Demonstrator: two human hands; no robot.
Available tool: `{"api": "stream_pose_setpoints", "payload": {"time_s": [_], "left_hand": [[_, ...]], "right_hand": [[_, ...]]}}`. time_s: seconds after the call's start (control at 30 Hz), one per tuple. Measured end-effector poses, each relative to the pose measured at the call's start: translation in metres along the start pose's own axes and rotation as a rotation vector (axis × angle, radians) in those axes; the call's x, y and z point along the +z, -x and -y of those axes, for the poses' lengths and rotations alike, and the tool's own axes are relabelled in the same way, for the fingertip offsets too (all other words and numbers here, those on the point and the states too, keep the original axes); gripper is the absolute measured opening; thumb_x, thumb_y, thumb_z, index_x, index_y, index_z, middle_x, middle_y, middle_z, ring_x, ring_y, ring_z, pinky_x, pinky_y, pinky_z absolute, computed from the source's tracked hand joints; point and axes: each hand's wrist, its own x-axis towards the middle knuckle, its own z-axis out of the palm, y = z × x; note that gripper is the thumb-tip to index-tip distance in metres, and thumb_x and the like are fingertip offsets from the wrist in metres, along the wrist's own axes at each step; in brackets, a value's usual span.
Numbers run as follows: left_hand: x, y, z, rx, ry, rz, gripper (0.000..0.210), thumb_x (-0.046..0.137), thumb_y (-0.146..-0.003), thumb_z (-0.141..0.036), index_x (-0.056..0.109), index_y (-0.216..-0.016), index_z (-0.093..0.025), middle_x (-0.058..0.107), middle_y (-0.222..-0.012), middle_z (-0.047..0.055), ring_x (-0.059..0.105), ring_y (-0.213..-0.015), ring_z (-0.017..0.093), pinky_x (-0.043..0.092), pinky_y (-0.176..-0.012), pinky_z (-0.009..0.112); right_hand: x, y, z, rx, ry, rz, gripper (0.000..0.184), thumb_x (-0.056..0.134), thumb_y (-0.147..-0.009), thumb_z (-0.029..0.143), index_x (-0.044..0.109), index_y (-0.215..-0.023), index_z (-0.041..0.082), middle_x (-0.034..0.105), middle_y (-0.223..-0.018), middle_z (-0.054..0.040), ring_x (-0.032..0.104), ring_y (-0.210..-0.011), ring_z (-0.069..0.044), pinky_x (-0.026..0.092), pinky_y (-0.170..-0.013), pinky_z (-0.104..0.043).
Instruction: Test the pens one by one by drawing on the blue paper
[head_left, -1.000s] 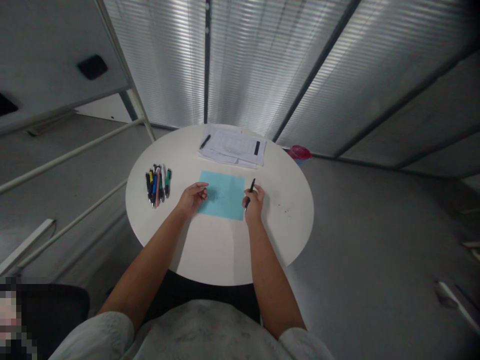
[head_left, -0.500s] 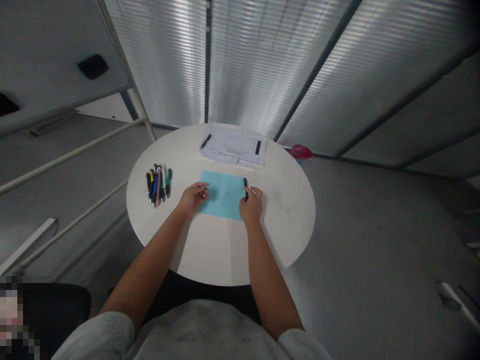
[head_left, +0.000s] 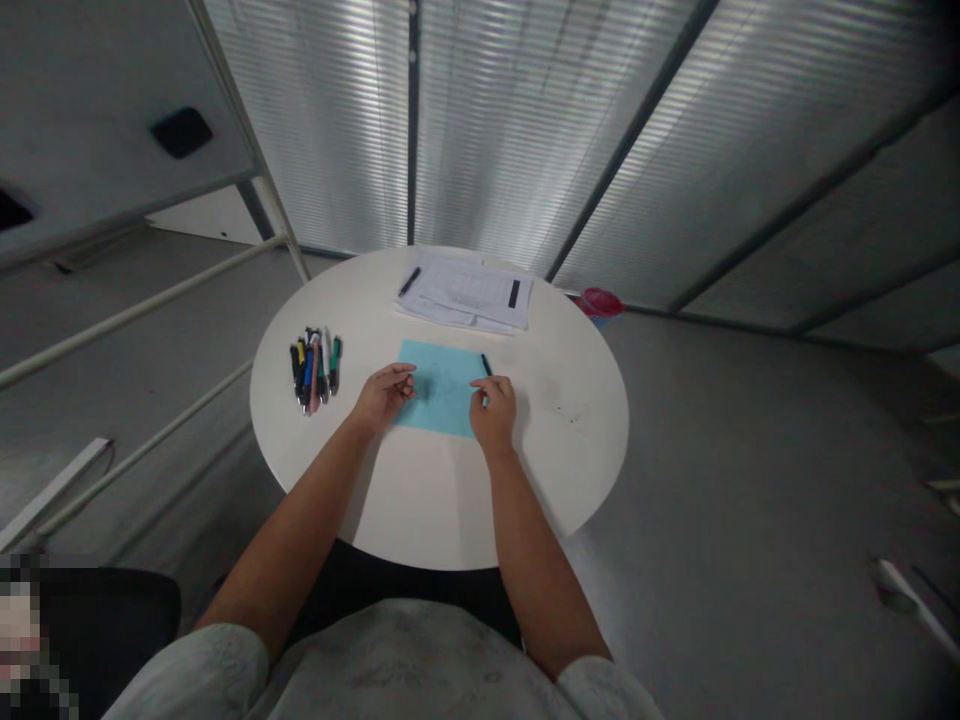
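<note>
My left hand (head_left: 383,398) rests at the left edge of a light blue sheet of paper (head_left: 442,395), fingers loosely bent and apart, nothing visible in them. At the sheet's right edge is my right hand (head_left: 494,412), its fingers curled around a black pen (head_left: 487,365). Only the pen's far end shows beyond the knuckles; the rest is hidden by the hand. Faint dark marks or shadow lie on the middle of the sheet, too blurred to read.
A bunch of pens (head_left: 313,370) in several colours lies on the left of the round white table (head_left: 420,500). White papers (head_left: 469,295) with another black pen (head_left: 409,281) lie at the back. A pink basket (head_left: 602,302) stands beyond the table; a metal frame (head_left: 142,290) is at left.
My right hand has shifted slightly left and turned, so the black pen now tilts to the left and is more covered by the fingers. My left hand has stayed in place.
</note>
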Motion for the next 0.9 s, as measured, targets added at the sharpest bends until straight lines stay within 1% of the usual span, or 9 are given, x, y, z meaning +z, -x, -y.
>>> {"api": "stream_pose_setpoints", "payload": {"time_s": [0.1,0.2,0.37,0.5,0.63,0.7,0.77,0.83,0.9], "left_hand": [[0.0,0.0,0.0,-0.007,-0.008,-0.002,0.016,0.07,-0.07,-0.015,0.069,-0.085,-0.011,0.06,-0.064,0.002,0.052,-0.053,0.009,0.046,-0.057,0.025],[0.0,0.0,0.0,-0.006,-0.008,0.0,0.017,0.07,-0.069,-0.015,0.069,-0.086,-0.011,0.059,-0.064,0.001,0.051,-0.053,0.009,0.046,-0.057,0.025],[0.0,-0.001,0.001,0.003,0.002,-0.018,0.018,0.07,-0.068,-0.014,0.069,-0.086,-0.011,0.06,-0.064,0.001,0.051,-0.052,0.008,0.046,-0.058,0.026],[0.003,-0.002,0.0,0.018,-0.016,-0.052,0.016,0.068,-0.067,-0.015,0.068,-0.083,-0.014,0.059,-0.062,0.0,0.051,-0.051,0.009,0.045,-0.056,0.026],[0.006,-0.001,0.0,0.063,-0.142,-0.079,0.014,0.066,-0.066,-0.018,0.068,-0.08,-0.015,0.058,-0.062,0.001,0.051,-0.051,0.01,0.043,-0.052,0.025],[0.006,-0.001,0.002,0.087,-0.227,-0.074,0.013,0.066,-0.067,-0.02,0.069,-0.078,-0.014,0.058,-0.061,0.002,0.051,-0.052,0.01,0.043,-0.052,0.025],[0.004,-0.002,0.006,0.111,-0.298,-0.056,0.011,0.067,-0.067,-0.02,0.07,-0.075,-0.013,0.058,-0.059,0.003,0.051,-0.054,0.011,0.044,-0.054,0.026],[0.001,-0.002,0.01,0.138,-0.328,-0.045,0.01,0.067,-0.068,-0.022,0.071,-0.074,-0.014,0.058,-0.059,0.003,0.051,-0.055,0.011,0.044,-0.056,0.027],[-0.002,-0.002,0.013,0.16,-0.328,-0.049,0.011,0.068,-0.069,-0.023,0.071,-0.074,-0.014,0.058,-0.059,0.004,0.051,-0.055,0.011,0.043,-0.056,0.027]], "right_hand": [[0.002,0.006,0.01,-0.103,-0.066,0.193,0.024,0.048,-0.08,0.009,0.069,-0.078,0.021,0.06,-0.088,-0.0038,0.059,-0.085,-0.015,0.046,-0.081,-0.027],[0.005,0.009,0.015,-0.115,-0.077,0.346,0.022,0.051,-0.079,0.01,0.069,-0.075,0.022,0.063,-0.088,-0.0014,0.06,-0.079,-0.013,0.046,-0.075,-0.024],[0.007,0.007,0.014,-0.039,-0.049,0.43,0.023,0.052,-0.08,0.01,0.07,-0.076,0.023,0.066,-0.089,0.0003,0.061,-0.081,-0.013,0.045,-0.077,-0.025],[0.007,0.005,0.012,-0.018,-0.061,0.428,0.024,0.051,-0.08,0.009,0.071,-0.076,0.023,0.067,-0.09,0.0003,0.061,-0.083,-0.014,0.045,-0.079,-0.026],[0.008,0.003,0.011,-0.015,-0.088,0.404,0.026,0.049,-0.08,0.008,0.071,-0.079,0.022,0.066,-0.091,-0.0012,0.06,-0.086,-0.014,0.045,-0.082,-0.027],[0.007,0.002,0.011,-0.038,-0.059,0.352,0.027,0.048,-0.08,0.007,0.071,-0.081,0.021,0.065,-0.091,-0.003,0.058,-0.091,-0.016,0.043,-0.088,-0.03],[0.005,0.002,0.011,-0.026,0.035,0.259,0.029,0.049,-0.079,0.007,0.073,-0.089,0.021,0.065,-0.098,-0.0057,0.053,-0.1,-0.02,0.038,-0.095,-0.035],[0.003,0.001,0.011,0.042,0.157,0.164,0.033,0.051,-0.079,0.01,0.072,-0.1,0.023,0.062,-0.112,-0.0088,0.047,-0.11,-0.025,0.031,-0.099,-0.043],[0.002,0.001,0.009,0.114,0.243,0.117,0.036,0.052,-0.079,0.012,0.07,-0.108,0.023,0.057,-0.124,-0.0114,0.042,-0.116,-0.029,0.028,-0.099,-0.049]]}}
